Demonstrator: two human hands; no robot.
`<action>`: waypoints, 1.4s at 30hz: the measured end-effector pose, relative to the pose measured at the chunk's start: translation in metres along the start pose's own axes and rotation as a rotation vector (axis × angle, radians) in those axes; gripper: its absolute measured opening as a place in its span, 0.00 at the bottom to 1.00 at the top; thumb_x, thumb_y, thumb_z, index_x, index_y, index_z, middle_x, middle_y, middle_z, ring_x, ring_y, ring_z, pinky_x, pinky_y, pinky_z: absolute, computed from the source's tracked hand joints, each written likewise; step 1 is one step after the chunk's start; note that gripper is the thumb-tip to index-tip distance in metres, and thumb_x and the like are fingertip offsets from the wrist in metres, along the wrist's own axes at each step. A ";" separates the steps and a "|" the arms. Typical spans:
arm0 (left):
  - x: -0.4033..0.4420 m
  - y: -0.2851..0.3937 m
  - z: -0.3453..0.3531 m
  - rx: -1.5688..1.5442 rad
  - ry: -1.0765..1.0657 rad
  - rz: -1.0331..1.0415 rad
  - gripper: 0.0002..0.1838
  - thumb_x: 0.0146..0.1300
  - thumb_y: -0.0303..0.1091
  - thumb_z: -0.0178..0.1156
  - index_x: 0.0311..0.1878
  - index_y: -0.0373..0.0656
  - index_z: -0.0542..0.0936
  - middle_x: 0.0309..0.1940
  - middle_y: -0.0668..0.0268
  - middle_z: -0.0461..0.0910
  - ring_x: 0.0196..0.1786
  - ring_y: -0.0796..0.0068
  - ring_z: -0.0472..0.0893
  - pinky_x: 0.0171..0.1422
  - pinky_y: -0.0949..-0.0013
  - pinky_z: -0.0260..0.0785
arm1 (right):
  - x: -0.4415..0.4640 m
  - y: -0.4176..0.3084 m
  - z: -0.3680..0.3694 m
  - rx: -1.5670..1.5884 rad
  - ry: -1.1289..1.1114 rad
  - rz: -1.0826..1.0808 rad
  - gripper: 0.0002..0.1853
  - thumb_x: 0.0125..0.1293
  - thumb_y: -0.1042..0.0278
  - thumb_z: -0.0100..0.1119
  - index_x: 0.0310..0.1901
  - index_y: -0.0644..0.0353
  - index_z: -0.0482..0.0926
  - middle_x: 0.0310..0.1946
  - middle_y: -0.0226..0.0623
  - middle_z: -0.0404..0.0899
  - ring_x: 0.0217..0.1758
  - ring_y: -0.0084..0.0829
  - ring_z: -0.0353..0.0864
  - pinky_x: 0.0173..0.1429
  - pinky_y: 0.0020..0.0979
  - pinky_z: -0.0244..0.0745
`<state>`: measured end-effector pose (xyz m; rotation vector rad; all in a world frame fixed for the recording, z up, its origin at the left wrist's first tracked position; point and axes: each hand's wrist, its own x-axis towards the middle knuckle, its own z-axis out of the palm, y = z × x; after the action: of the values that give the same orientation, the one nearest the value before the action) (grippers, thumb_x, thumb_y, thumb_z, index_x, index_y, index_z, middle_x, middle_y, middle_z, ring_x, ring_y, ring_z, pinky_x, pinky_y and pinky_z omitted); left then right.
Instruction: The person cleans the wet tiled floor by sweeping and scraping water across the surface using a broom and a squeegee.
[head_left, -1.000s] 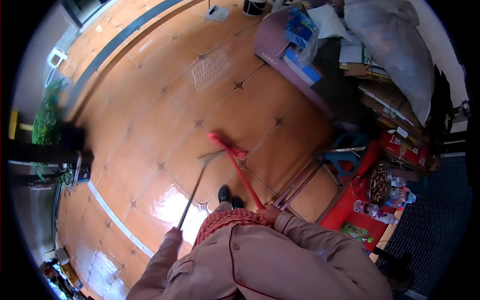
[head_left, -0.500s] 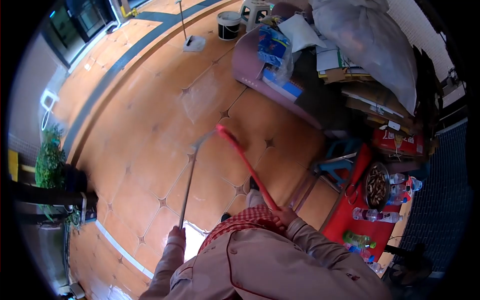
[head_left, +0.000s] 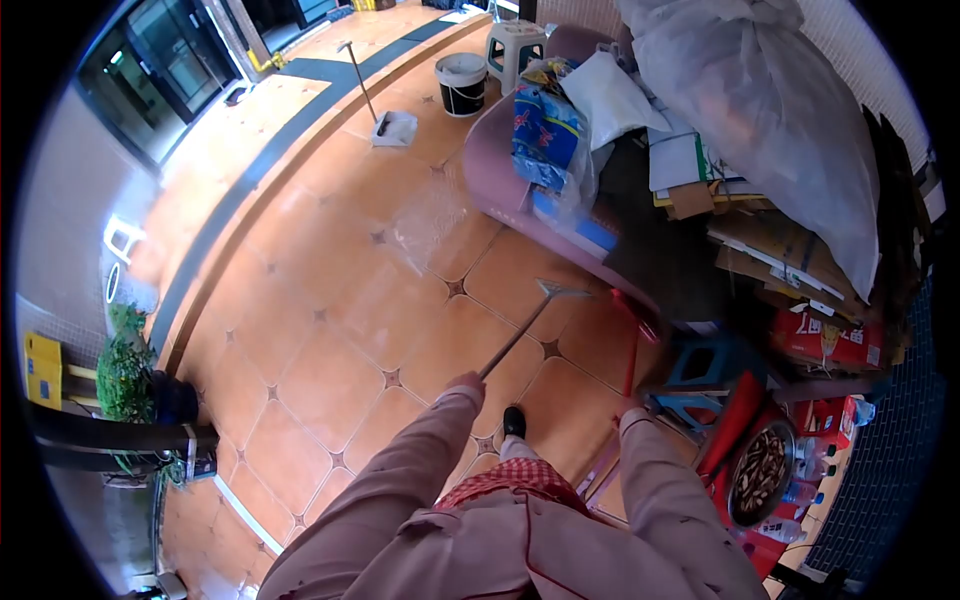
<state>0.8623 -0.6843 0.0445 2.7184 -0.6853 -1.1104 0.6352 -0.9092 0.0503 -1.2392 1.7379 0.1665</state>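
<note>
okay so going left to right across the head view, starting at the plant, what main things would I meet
Plant → dustpan → left hand → grey tool → right hand → pan

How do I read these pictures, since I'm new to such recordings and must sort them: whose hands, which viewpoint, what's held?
There is no machine: these are a person's bare hands. Every picture comes from one camera worn on the head, looking forward and down, so the sleeves reach in from below.

The left hand grips a dark-shafted tool with a triangular head. The right hand holds a red long-handled tool; its head is too blurred to name surely.

On the orange tiled floor stand a long-handled dustpan and a bucket. At right, a red table carries a round metal pan of brown pieces and plastic bottles.
</note>
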 end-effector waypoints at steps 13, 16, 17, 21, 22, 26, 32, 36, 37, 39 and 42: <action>-0.023 -0.129 0.037 -0.003 -0.152 -0.374 0.19 0.52 0.45 0.43 0.41 0.39 0.65 0.38 0.50 0.69 0.43 0.54 0.68 0.46 0.60 0.60 | -0.047 0.012 0.026 -0.503 -0.454 -0.405 0.09 0.47 0.70 0.43 0.28 0.67 0.65 0.11 0.41 0.68 0.10 0.30 0.70 0.10 0.29 0.62; -0.074 -0.166 0.039 -0.063 -0.121 -0.587 0.21 0.50 0.46 0.45 0.40 0.38 0.66 0.35 0.49 0.70 0.41 0.53 0.69 0.45 0.60 0.60 | -0.081 -0.046 0.010 -0.339 -0.713 -0.207 0.07 0.48 0.71 0.44 0.31 0.62 0.65 0.11 0.31 0.63 0.08 0.22 0.63 0.08 0.23 0.57; -0.092 -0.166 0.036 -0.100 -0.096 -0.649 0.21 0.50 0.46 0.46 0.38 0.37 0.68 0.34 0.49 0.71 0.41 0.53 0.69 0.44 0.60 0.61 | -0.075 -0.046 0.008 -0.361 -0.721 -0.208 0.07 0.48 0.71 0.44 0.31 0.62 0.65 0.11 0.31 0.63 0.08 0.22 0.63 0.08 0.23 0.57; -0.135 -0.161 0.029 -0.279 0.007 -0.804 0.21 0.49 0.47 0.48 0.34 0.35 0.71 0.33 0.49 0.71 0.39 0.54 0.70 0.43 0.61 0.61 | -0.051 -0.036 -0.008 -0.295 -0.744 -0.183 0.07 0.50 0.72 0.44 0.32 0.60 0.65 0.10 0.27 0.59 0.06 0.20 0.58 0.07 0.22 0.53; -0.139 -0.171 0.044 -0.323 0.022 -0.832 0.21 0.49 0.46 0.49 0.34 0.35 0.71 0.32 0.49 0.71 0.38 0.54 0.71 0.42 0.61 0.62 | -0.038 -0.025 -0.015 -0.340 -0.687 -0.263 0.08 0.49 0.71 0.45 0.33 0.60 0.66 0.10 0.29 0.61 0.07 0.20 0.61 0.08 0.23 0.56; -0.149 -0.178 0.082 -0.415 0.089 -0.846 0.20 0.48 0.45 0.50 0.33 0.33 0.70 0.28 0.49 0.72 0.33 0.55 0.72 0.37 0.63 0.64 | -0.009 -0.018 -0.044 -0.531 -0.476 -0.459 0.08 0.49 0.69 0.47 0.33 0.59 0.66 0.12 0.34 0.64 0.09 0.27 0.64 0.13 0.28 0.61; -0.123 -0.183 0.153 -0.688 0.077 -0.859 0.18 0.51 0.44 0.47 0.34 0.34 0.67 0.15 0.57 0.70 0.13 0.67 0.69 0.16 0.66 0.62 | 0.068 -0.076 0.020 -0.879 -0.151 -0.813 0.11 0.45 0.67 0.50 0.31 0.60 0.69 0.23 0.47 0.70 0.28 0.43 0.70 0.33 0.35 0.65; -0.098 -0.152 0.123 -0.737 -0.110 -0.898 0.17 0.53 0.45 0.43 0.34 0.37 0.65 0.21 0.57 0.70 0.23 0.63 0.70 0.24 0.64 0.61 | 0.113 -0.139 0.104 -0.824 -0.147 -0.801 0.07 0.46 0.68 0.49 0.27 0.60 0.70 0.20 0.44 0.70 0.25 0.35 0.71 0.29 0.33 0.64; -0.098 -0.140 0.100 -0.799 -0.163 -0.962 0.16 0.54 0.44 0.42 0.34 0.38 0.66 0.27 0.54 0.71 0.35 0.58 0.71 0.37 0.63 0.63 | 0.120 -0.168 0.133 -0.844 -0.135 -0.761 0.07 0.47 0.68 0.49 0.27 0.60 0.70 0.19 0.43 0.70 0.24 0.33 0.71 0.28 0.33 0.64; -0.096 -0.139 0.094 -0.946 -0.069 -1.051 0.19 0.51 0.45 0.46 0.33 0.34 0.65 0.29 0.49 0.71 0.35 0.54 0.71 0.38 0.61 0.63 | 0.119 -0.234 0.184 -0.841 -0.262 -0.978 0.04 0.47 0.70 0.49 0.27 0.57 0.68 0.11 0.34 0.63 0.15 0.28 0.66 0.20 0.32 0.62; -0.093 -0.149 0.091 -0.925 -0.066 -1.101 0.19 0.51 0.45 0.47 0.34 0.34 0.67 0.30 0.49 0.71 0.35 0.53 0.71 0.39 0.61 0.63 | 0.153 -0.305 0.260 -0.650 -0.355 -0.804 0.06 0.51 0.64 0.48 0.26 0.55 0.64 0.07 0.28 0.57 0.06 0.23 0.56 0.09 0.30 0.49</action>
<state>0.7953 -0.5044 -0.0043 2.0651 1.1978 -1.1825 1.0319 -1.0028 -0.0835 -2.1328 0.7907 0.4572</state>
